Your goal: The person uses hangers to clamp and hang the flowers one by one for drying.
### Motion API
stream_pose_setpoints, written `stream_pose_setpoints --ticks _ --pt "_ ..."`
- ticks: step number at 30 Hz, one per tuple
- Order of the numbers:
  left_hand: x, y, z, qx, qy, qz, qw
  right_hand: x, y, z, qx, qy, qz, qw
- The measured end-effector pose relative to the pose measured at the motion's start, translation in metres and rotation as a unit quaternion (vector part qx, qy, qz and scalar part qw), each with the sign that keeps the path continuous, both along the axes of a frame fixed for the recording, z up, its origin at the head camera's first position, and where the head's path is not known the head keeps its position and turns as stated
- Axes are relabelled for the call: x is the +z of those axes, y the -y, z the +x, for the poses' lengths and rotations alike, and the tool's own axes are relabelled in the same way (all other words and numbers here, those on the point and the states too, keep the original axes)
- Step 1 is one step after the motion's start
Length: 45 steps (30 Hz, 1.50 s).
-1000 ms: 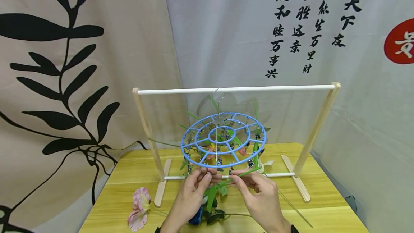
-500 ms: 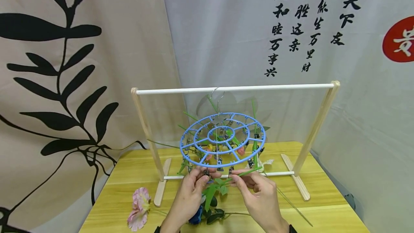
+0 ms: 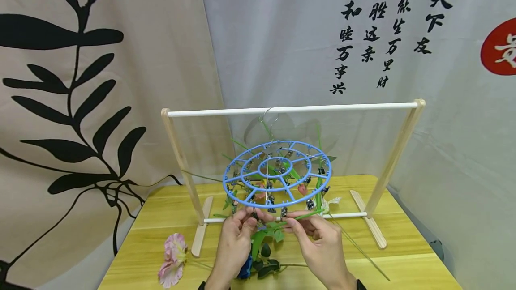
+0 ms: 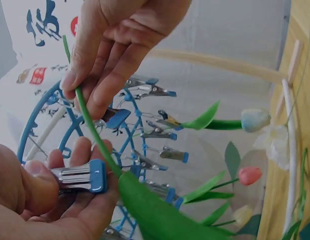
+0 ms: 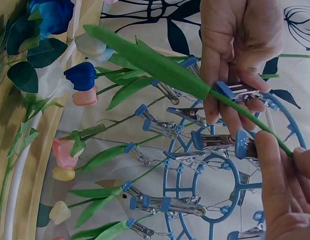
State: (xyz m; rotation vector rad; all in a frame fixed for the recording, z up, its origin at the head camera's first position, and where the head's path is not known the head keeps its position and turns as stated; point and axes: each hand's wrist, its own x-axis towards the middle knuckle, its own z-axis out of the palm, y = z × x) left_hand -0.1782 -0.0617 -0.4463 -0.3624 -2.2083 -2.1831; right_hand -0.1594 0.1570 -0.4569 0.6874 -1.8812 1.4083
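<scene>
A round blue clip hanger (image 3: 278,206) hangs from the rack's top bar. At its near edge my left hand (image 3: 235,243) pinches a metal clip with blue tips (image 4: 80,177) between thumb and fingers. My right hand (image 3: 322,243) pinches the green stem (image 5: 245,114) of an artificial flower close to its end. That stem crosses in front of the left fingers, beside the clip and not between its tips. A broad green leaf (image 4: 150,207) spreads from it; which bloom belongs to it, I cannot tell. Several artificial tulips, a pink one (image 4: 250,175) among them, hang from other clips.
The wooden rack (image 3: 395,160) with white bars (image 3: 294,110) stands on a wood-grain table (image 3: 403,272). A pink flower (image 3: 173,258) lies at the left front. A dark blue rose (image 3: 245,268) with dark leaves lies below the hands. A thin stem (image 3: 363,249) lies at the right.
My left hand and the clip have shifted slightly left and down. The clip shows darker between the fingers. My right hand keeps its pinch on the stem, nearly still.
</scene>
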Motion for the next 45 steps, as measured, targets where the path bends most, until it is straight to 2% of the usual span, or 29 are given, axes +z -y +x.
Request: stream_pose_setpoints --ticks 5,8,15,20,24,26,31,33,37,41,45 --pt "-0.001 -0.005 0.002 0.006 0.023 0.054 0.9983 0.000 0.003 0.000 0.006 0.004 -0.004 1.000" --pt "-0.002 -0.007 0.002 0.017 0.022 0.061 0.9978 -0.001 0.005 0.000 0.012 0.000 -0.009 1.000" --pt "-0.002 -0.008 0.001 0.029 0.019 0.034 0.9988 -0.001 0.008 0.000 0.019 -0.010 -0.015 1.000" --pt "-0.001 -0.007 0.001 0.016 0.019 0.024 0.9994 -0.002 0.009 0.001 0.009 -0.002 -0.010 1.000" --pt "-0.002 -0.004 0.001 0.014 0.018 -0.004 0.9997 -0.003 0.008 0.003 -0.001 0.017 -0.008 1.000" --pt "-0.002 -0.002 0.001 0.001 0.009 -0.012 0.9999 -0.003 0.008 0.003 0.000 0.022 -0.012 1.000" --pt "-0.003 0.001 -0.002 -0.060 -0.015 -0.004 0.9981 -0.002 0.008 0.001 0.023 -0.010 -0.027 0.999" --pt "-0.004 0.003 -0.002 -0.068 -0.012 -0.011 0.9976 -0.002 0.009 0.001 0.028 -0.017 -0.029 0.999" --pt "-0.007 0.005 0.000 -0.047 0.000 -0.056 0.9973 -0.003 0.009 0.001 0.025 -0.014 -0.029 0.999" --pt "-0.010 0.008 0.002 -0.017 -0.009 -0.108 0.9940 -0.003 0.009 0.002 0.014 -0.017 -0.016 1.000" --pt "-0.011 0.011 0.002 -0.011 -0.006 -0.116 0.9931 -0.002 0.009 0.004 0.003 -0.013 -0.002 1.000"
